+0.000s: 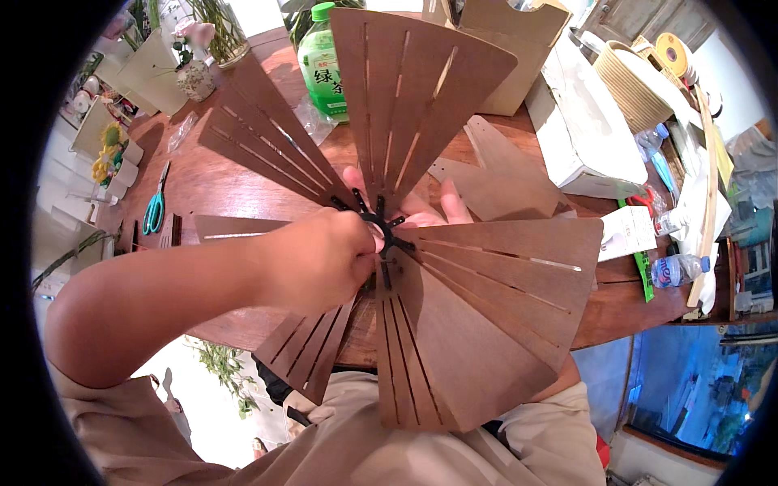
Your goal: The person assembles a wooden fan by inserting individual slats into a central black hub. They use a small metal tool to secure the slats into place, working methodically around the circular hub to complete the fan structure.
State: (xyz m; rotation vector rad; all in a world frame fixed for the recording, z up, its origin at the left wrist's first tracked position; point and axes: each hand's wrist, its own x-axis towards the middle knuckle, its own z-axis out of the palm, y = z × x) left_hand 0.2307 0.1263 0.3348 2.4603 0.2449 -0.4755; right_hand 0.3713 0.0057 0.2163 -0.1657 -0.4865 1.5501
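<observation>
A black ring-shaped hub (379, 233) with short arms sits at the middle of several brown, fan-shaped slotted panels, spread around it like blades. One panel (413, 89) points away from me, another (519, 267) to the right. A panel (267, 134) lies to the far left, and one (409, 364) hangs toward my lap. My left hand (328, 263) is closed at the hub, its fingertips pinched; what they hold is hidden. My right hand (429, 209) is behind the hub, palm up, holding it from beneath, partly covered by the panels.
On the wooden table (174, 206) lie teal-handled scissors (156, 206) at left. A green-labelled bottle (322, 65) stands at the back. Loose brown panels (502, 174), a white box (579, 121), a cardboard box (510, 49) and a small water bottle (679, 270) are at right.
</observation>
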